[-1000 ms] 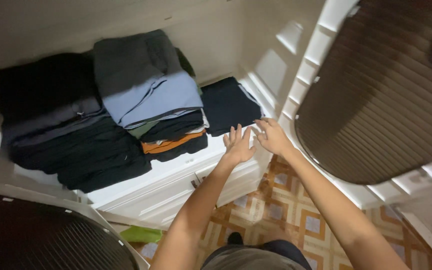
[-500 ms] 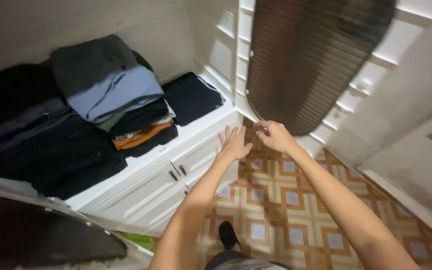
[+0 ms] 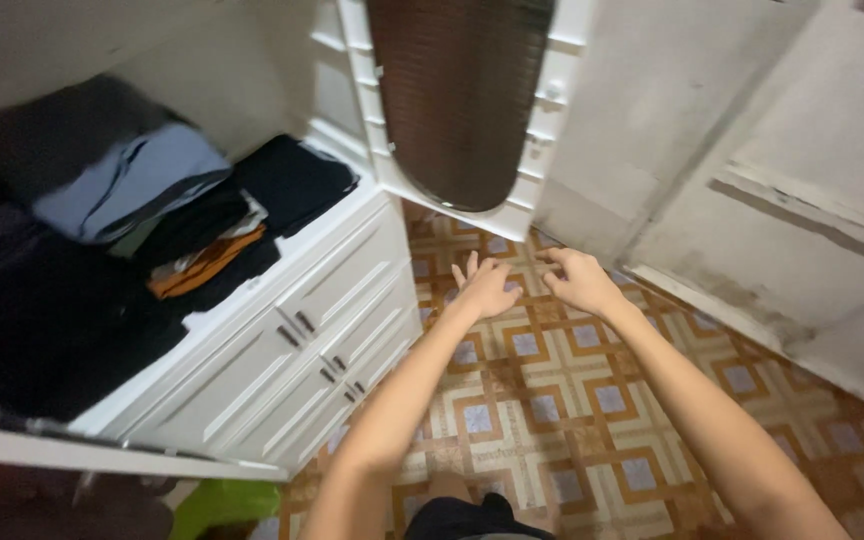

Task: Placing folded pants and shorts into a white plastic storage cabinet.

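**Over the tiled floor, both hands empty**

In front of the white drawers point(image 3: 332, 310), my left hand point(image 3: 487, 290) and right hand point(image 3: 580, 280) hang open, fingers spread, holding nothing. They are just beside each other. Folded clothes point(image 3: 152, 220) lie above the drawers, well apart from my hands.

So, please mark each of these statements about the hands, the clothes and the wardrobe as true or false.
1. Both hands are empty. True: the left hand and the right hand hold nothing.
2. The folded clothes lie on the floor. False: they are stacked on the white shelf above the drawers.
3. The floor is plain grey. False: it has patterned brown and cream tiles.
4. The wardrobe door has a dark slatted panel. True.
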